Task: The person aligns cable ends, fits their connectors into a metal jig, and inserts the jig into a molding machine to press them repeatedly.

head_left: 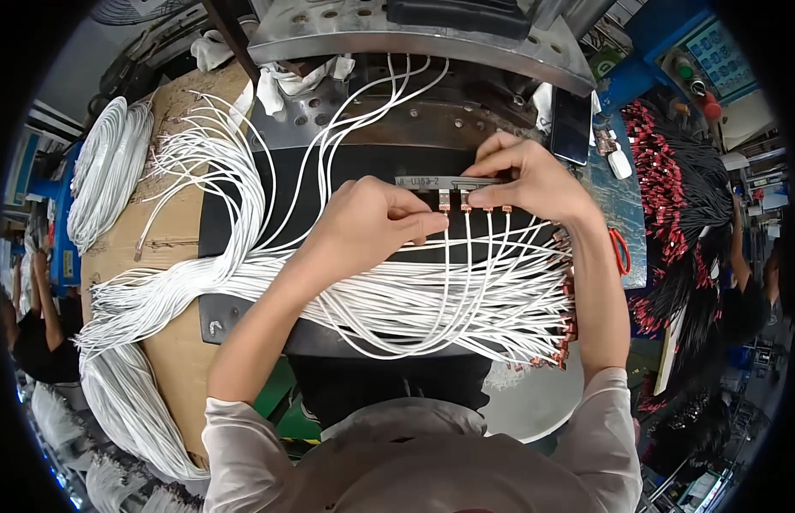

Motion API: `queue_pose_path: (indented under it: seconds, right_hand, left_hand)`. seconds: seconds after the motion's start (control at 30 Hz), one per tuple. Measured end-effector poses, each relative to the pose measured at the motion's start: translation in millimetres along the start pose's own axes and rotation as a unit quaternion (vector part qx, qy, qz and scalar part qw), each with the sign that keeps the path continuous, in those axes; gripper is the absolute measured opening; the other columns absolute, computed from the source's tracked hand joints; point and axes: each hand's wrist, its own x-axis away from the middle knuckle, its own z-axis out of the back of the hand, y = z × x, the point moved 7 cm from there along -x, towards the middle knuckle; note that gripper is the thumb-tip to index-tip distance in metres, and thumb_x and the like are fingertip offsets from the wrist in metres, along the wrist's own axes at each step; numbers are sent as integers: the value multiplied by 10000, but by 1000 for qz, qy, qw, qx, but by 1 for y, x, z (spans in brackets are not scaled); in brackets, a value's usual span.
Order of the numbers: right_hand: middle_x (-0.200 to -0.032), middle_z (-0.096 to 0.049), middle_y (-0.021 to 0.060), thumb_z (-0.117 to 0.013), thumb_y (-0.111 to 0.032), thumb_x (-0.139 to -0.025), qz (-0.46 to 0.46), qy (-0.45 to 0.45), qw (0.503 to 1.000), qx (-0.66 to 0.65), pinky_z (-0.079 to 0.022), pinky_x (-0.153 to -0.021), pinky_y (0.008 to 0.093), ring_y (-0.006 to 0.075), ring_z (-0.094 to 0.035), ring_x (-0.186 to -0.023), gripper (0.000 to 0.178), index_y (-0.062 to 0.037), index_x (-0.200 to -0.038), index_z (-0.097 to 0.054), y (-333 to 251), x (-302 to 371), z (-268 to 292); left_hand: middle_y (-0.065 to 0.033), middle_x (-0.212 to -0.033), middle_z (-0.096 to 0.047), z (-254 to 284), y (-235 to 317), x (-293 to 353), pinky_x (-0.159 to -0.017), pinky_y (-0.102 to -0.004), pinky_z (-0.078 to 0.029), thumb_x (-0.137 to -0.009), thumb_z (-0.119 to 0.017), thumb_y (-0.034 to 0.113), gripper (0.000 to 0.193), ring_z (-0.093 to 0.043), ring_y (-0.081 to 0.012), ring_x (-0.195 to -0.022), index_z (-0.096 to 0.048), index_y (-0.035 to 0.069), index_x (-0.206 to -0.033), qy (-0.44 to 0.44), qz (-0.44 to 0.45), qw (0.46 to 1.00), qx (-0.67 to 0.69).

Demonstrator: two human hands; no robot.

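A grey slotted metal bar (pixel 449 182) lies across the black work surface. Several white cables (pixel 468 248) with small copper-coloured connectors (pixel 507 209) line up along its near edge. My left hand (pixel 368 227) pinches the leftmost of these cables just below its connector, between thumb and forefinger. My right hand (pixel 534 181) closes over the right part of the bar, forefinger at its far side and thumb beside the second connector. Below both hands spreads a thick bundle of white cables (pixel 397 291), its connector ends fanned out to the right.
A perforated metal press plate (pixel 346 34) stands across the far side, with white cables running beneath it. Coiled white cables (pixel 115 167) lie on cardboard at left. A phone (pixel 572 126), red-handled tool (pixel 620 251), blue control box (pixel 714 56) and hanging black cables (pixel 684 188) are at right.
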Motion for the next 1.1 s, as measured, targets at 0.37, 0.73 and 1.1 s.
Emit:
queue_pose_path:
  seconds: [0.37, 0.73, 1.1]
  right_hand:
    - [-1152, -668, 157, -647, -168, -934, 129, 239, 934, 234, -491, -909, 358, 277, -631, -1008, 259, -44, -1161, -660, 47, -132, 112]
    - [-1039, -684, 154, -718, -90, -840, 54, 281, 858, 427, -494, -893, 352, 329, -632, -994, 219, -38, -1051, -690, 16, -114, 91]
    - [-847, -670, 142, -715, -73, -853, 168, 255, 833, 461, -492, -656, 375, 275, -623, -691, 136, 12, -955, -683, -35, -7, 42]
  left_hand:
    - [-133, -959, -694, 38, 47, -90, -752, -457, -562, -763, -687, 29, 308, -705, -303, -857, -664, 38, -1070, 426, -252, 709, -502]
    - [-145, -788, -652, 46, 45, -58, -718, -456, -536, -838, -657, 66, 80, -665, -340, -784, -618, 12, -793, 378, -390, 796, -266]
    - [-184, -1112, -637, 199, -37, 120, -959, -421, -450, -931, -632, 153, 321, -615, -338, -1046, -580, 17, -1217, 619, -216, 608, -447]
